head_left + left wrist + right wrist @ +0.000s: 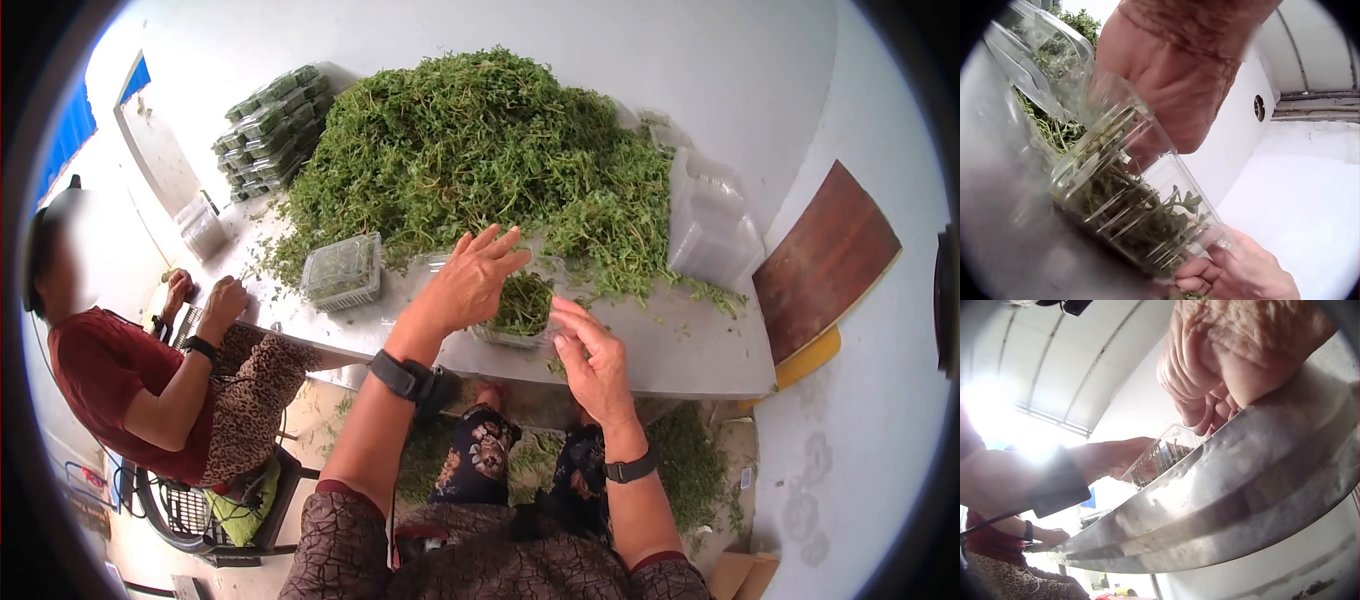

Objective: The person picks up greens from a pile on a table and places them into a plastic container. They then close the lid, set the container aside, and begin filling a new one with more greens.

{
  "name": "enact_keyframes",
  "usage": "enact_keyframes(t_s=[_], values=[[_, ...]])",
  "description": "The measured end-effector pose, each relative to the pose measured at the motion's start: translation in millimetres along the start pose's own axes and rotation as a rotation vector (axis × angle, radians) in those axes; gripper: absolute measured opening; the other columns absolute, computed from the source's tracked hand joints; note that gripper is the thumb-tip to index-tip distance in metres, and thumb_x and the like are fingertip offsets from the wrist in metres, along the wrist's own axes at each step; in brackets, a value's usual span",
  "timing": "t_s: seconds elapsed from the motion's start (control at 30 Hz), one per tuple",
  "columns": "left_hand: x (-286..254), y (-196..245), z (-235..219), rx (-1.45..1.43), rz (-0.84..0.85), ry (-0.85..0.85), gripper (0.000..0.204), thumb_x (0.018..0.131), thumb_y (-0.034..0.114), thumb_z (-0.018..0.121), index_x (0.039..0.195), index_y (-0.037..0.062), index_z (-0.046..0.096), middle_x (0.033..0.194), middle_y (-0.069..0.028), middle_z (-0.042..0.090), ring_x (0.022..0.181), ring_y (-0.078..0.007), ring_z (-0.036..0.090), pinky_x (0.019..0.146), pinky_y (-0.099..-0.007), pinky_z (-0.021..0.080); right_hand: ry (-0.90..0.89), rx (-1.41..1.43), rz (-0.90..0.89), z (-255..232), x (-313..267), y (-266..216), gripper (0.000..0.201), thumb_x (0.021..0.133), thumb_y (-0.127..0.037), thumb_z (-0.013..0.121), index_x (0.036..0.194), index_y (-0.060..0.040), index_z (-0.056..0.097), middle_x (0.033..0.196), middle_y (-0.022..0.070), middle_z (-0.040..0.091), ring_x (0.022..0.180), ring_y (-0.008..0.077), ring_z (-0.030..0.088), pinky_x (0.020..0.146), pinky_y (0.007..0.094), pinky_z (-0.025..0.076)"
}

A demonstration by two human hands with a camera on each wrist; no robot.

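A clear plastic clamshell box (512,338) filled with leafy green stems (524,302) sits near the table's front edge, its lid folded back. Over its left side reaches my left hand (470,285), fingers extended across the opening; the left wrist view shows part of this hand (1160,94) dipping behind the ribbed wall, fingertips hidden. At the right end, my right hand (598,370) grips the box's corner with thumb and fingers. Those curled fingers (1200,275) show at the lower corner in the left wrist view, beside a few loose leaves.
A big heap of greens (450,150) covers the table's back. Filled boxes (270,135) are stacked back left; nested clear boxes (710,225) stand right. Another box (342,272) rests left of my work. A person in a red shirt (130,375) sits at the left.
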State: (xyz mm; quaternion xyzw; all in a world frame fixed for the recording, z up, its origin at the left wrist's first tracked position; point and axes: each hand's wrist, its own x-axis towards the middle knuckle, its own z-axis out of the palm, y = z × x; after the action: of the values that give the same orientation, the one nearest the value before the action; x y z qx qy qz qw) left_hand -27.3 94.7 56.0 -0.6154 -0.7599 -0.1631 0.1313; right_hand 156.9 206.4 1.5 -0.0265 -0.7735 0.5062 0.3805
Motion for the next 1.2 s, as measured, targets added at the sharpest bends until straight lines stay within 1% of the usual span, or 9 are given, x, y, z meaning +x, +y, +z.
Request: enact_keyframes(t_s=[0.13,0.33,0.43,0.6,0.7,0.83,1.0,1.13,1.2], values=[[-0.2,-3.3,5.3,0.006,-0.008,-0.08,0.038,0.081,0.005,0.059,0.119,0.0082,0.06,0.138,-0.0157,0.047,0.134,-0.0347,0.035,0.11,-0.049,0.029,-0.003,-0.022,0.0,-0.6,-4.7,-1.6,0.027,0.087,0.002,0.056,0.114,0.0004,0.059,0.125,0.0141,0.059,0.089,0.0191,0.066,0.075,0.0295,0.053],[-0.2,-4.0,3.8,-0.035,-0.026,-0.036,0.025,0.077,0.006,0.066,0.101,0.0038,0.063,0.134,-0.0155,0.05,0.133,-0.0328,0.038,0.108,-0.046,0.032,-0.014,-0.004,0.025,-0.2,-4.0,-2.4,0.028,0.086,0.003,0.055,0.114,0.0003,0.059,0.125,0.0137,0.059,0.087,0.0182,0.066,0.074,0.0291,0.053],[4.9,-4.4,-1.1,-0.058,-0.04,-0.072,0.018,0.074,0.007,0.068,0.091,0.0024,0.063,0.125,-0.015,0.055,0.125,-0.0336,0.044,0.103,-0.0439,0.037,-0.015,-0.007,0.017,0.5,0.2,-0.2,0.029,0.086,0.004,0.055,0.114,0.0004,0.059,0.126,0.0137,0.059,0.086,0.0178,0.065,0.074,0.0289,0.053],[2.5,2.5,4.9,0.05,-0.004,0.196,0.013,0.07,0.01,0.071,0.079,0.0041,0.063,0.099,-0.012,0.056,0.098,-0.0304,0.055,0.088,-0.0411,0.043,-0.014,0.017,0.023,1.5,-0.5,0.1,0.03,0.084,0.006,0.054,0.114,0.0004,0.059,0.125,0.0138,0.059,0.085,0.0172,0.065,0.073,0.0284,0.053],[5.7,5.5,3.1,0.148,-0.003,0.17,0.01,0.07,0.01,0.07,0.075,0.0058,0.062,0.094,-0.0098,0.056,0.094,-0.0283,0.055,0.083,-0.0397,0.044,-0.009,0.021,0.023,1.5,-0.2,-1.6,0.031,0.084,0.007,0.054,0.114,0.0003,0.059,0.125,0.0138,0.059,0.084,0.0173,0.065,0.073,0.0281,0.053],[5.6,3.0,11.3,0.212,0.032,0.164,0.007,0.073,0.01,0.067,0.074,0.0064,0.061,0.088,-0.0084,0.058,0.09,-0.0275,0.056,0.079,-0.039,0.044,-0.019,0.003,0.029,1.1,0.0,-3.7,0.033,0.083,0.008,0.054,0.114,0.0002,0.059,0.126,0.0142,0.058,0.086,0.0179,0.066,0.073,0.0285,0.053],[1.9,15.2,0.3,0.067,-0.022,0.112,0.007,0.08,0.01,0.06,0.079,0.004,0.061,0.076,-0.0101,0.06,0.08,-0.0298,0.06,0.077,-0.0404,0.046,-0.021,0.005,0.037,0.6,-0.6,-3.3,0.033,0.083,0.009,0.053,0.114,0.0006,0.059,0.126,0.0148,0.058,0.087,0.019,0.066,0.074,0.0292,0.053],[-7.3,25.7,-11.9,-0.048,-0.073,0.044,0.011,0.085,0.014,0.059,0.084,0.0028,0.062,0.081,-0.0112,0.064,0.082,-0.0308,0.062,0.079,-0.0414,0.046,-0.024,0.034,0.036,1.4,-0.7,-1.3,0.033,0.082,0.009,0.053,0.114,0.0016,0.058,0.127,0.0156,0.057,0.088,0.0198,0.066,0.076,0.0295,0.053],[-10.6,29.1,-12.9,-0.112,-0.051,-0.045,0.018,0.089,0.019,0.056,0.094,0.0028,0.063,0.094,-0.0127,0.066,0.092,-0.0302,0.062,0.086,-0.0419,0.045,-0.022,0.032,0.028,1.3,-0.1,-2.2,0.033,0.082,0.009,0.053,0.114,0.0019,0.058,0.127,0.0158,0.057,0.089,0.02,0.066,0.077,0.0297,0.053]])
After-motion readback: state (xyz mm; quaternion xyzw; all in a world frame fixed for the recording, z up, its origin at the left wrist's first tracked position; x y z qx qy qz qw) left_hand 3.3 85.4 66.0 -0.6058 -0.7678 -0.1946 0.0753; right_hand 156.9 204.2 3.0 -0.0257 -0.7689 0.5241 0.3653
